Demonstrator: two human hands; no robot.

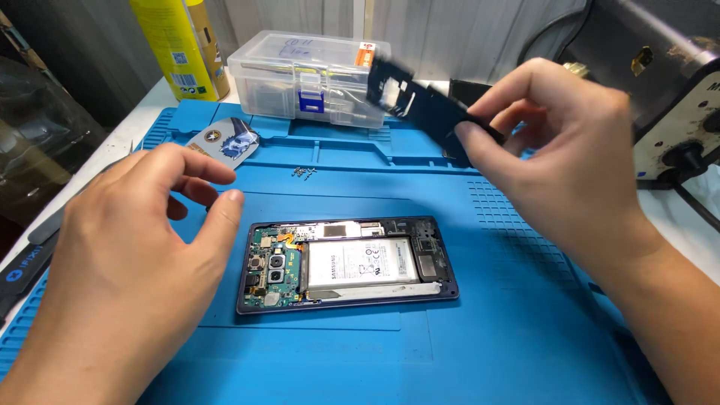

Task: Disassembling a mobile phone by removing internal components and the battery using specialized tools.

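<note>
**Black cover plate lifted clear of the opened phone**

Your right hand (570, 150) holds a thin black plastic cover plate (420, 101) in the air above the far side of the blue silicone work mat (525, 345). The grip is a pinch: thumb and fingertips closed on the plate's near end, the rest of the plate sticking out to the left, blurred. Your left hand (127, 262) hovers empty just left of the phone, fingers loosely curled and open, touching nothing that can be seen.

The opened dark-blue smartphone (346, 264) lies flat on the mat between your hands, back off, with its white battery (360, 261) and green circuit board with camera modules (271, 270) exposed.

A small cluster of loose silver screws (303, 172) sits on the mat beyond the phone, close to a round-cornered plastic card (225, 140). They look to be the weak point: a sleeve or the plate sweeping low over that spot could scatter them. The pinch takes only one end of the plate, so a slip could drop it onto the bare board or battery.

Further back stand a clear plastic parts box (307, 75), a yellow spray can (176, 49) and, to the right, a dark, worn bench device with a knob (667, 90).
</note>
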